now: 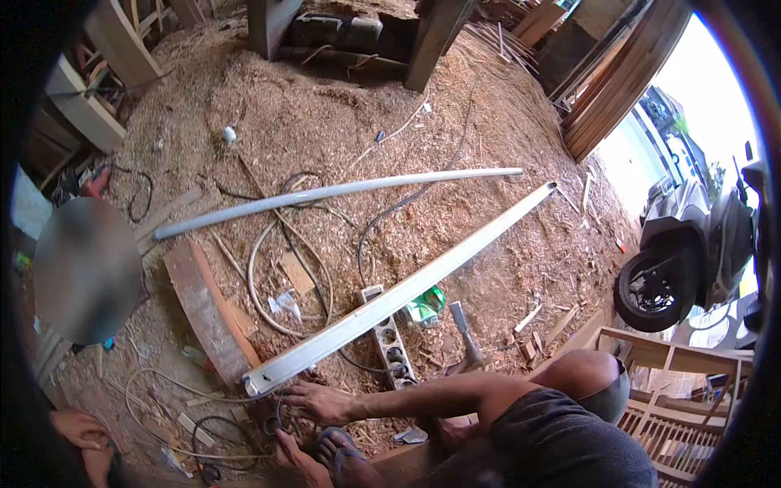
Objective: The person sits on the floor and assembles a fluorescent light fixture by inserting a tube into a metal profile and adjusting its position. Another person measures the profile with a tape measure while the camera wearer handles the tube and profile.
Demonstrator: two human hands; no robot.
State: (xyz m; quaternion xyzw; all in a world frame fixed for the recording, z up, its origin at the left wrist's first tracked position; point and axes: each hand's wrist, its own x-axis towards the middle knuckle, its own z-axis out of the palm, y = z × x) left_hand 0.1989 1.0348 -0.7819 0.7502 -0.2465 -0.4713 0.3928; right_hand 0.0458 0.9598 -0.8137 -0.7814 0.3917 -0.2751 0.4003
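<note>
Fingers of the right hand [319,403] and left hand [299,459] surround a thin dark cable [279,407], closure unclear; it looks light, limp, best pinched near its end.

Wood shavings [203,106] cover the floor [521,268]. Long brown boards [630,81] stand at the right, beside bright daylight [720,65].

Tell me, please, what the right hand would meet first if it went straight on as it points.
The right hand would probably meet the thin dark cable just ahead of it first, though depth is unclear.
</note>
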